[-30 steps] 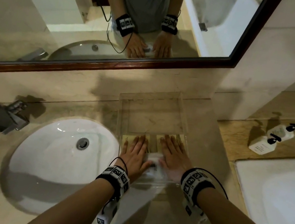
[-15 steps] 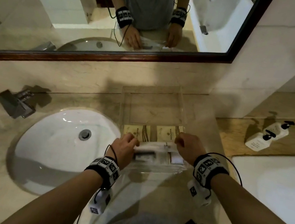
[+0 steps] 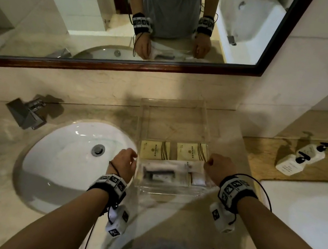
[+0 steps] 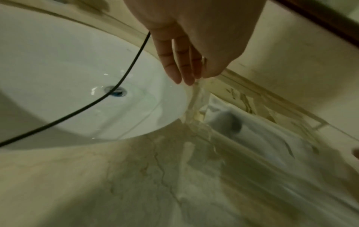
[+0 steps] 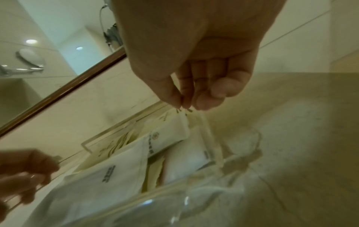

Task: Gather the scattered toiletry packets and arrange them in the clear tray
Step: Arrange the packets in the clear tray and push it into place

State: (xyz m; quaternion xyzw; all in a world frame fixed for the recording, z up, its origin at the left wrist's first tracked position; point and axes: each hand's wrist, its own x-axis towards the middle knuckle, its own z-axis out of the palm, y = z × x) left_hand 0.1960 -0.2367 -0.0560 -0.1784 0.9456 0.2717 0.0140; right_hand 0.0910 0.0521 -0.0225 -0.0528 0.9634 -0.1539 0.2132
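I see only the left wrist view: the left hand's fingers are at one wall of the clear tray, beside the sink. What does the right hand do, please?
Observer: The right hand pinches the rim of the opposite wall of the clear tray.
Operator: What else lies in it?
Observer: Two yellow packets lie side by side, beyond the white packets.
Operator: And further right?
Observer: Two white pump bottles stand on a brown ledge.
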